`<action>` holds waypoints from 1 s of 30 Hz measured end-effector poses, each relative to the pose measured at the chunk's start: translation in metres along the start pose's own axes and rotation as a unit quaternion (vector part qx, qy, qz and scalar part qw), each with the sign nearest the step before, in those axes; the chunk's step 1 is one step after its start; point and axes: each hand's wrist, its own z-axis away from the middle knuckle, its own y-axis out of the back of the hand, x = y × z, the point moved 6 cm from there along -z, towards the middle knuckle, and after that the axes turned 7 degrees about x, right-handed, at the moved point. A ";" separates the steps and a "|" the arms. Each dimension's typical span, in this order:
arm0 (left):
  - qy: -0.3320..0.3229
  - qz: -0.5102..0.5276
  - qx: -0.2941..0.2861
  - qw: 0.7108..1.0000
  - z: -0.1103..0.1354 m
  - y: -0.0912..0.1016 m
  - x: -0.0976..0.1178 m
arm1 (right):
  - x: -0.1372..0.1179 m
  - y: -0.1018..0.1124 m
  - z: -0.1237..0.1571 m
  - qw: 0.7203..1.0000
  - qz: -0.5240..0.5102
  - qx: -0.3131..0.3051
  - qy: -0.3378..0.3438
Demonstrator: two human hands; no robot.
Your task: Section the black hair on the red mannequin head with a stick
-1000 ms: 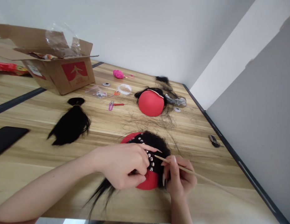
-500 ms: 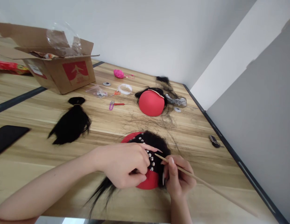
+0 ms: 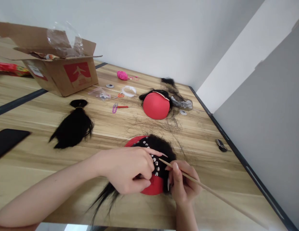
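Observation:
In front of me on the table lies a red dome-shaped cap (image 3: pixel 153 187), partly covered with black hair (image 3: pixel 161 144) and a black band with silver studs (image 3: pixel 157 168). My left hand (image 3: pixel 130 168) rests over it, thumb and fingers curled round dark hair, the index finger stretched across the band. Loose strands trail out below that hand. My right hand (image 3: pixel 184 184) grips a thin wooden stick (image 3: pixel 212 191) between thumb and fingers. The stick's tip is at the band beside the studs, near my left index fingertip. The palms' undersides are hidden.
A second red cap (image 3: pixel 156 106) with black hair stands farther back. A bundle of black hair (image 3: pixel 73 128), an open cardboard box (image 3: pixel 59 77), pink yarn (image 3: pixel 122 75), small orange scissors (image 3: pixel 119 95) and a red-handled tool (image 3: pixel 122 106) lie around. A dark phone-like slab (image 3: pixel 9 141) is at left.
The stick's tip has shifted very slightly left with my right hand. My left hand and the cap have stayed in place.

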 end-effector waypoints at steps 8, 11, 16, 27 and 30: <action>0.001 -0.003 0.004 1.000 0.001 0.000 0.000 | 0.001 0.001 0.001 1.000 -0.011 -0.002 0.007; 0.002 -0.001 0.008 1.000 0.001 0.000 0.000 | 0.000 0.001 0.001 1.000 -0.015 -0.012 0.012; 0.002 0.001 0.007 1.000 0.001 0.000 0.000 | 0.000 0.002 0.002 0.999 -0.019 -0.019 0.019; 0.000 0.004 0.009 1.000 0.000 0.001 0.000 | 0.000 0.000 0.002 1.000 -0.009 -0.016 0.013; 0.005 -0.002 0.003 1.000 0.001 0.000 0.000 | 0.000 0.001 0.002 1.000 0.004 -0.011 0.013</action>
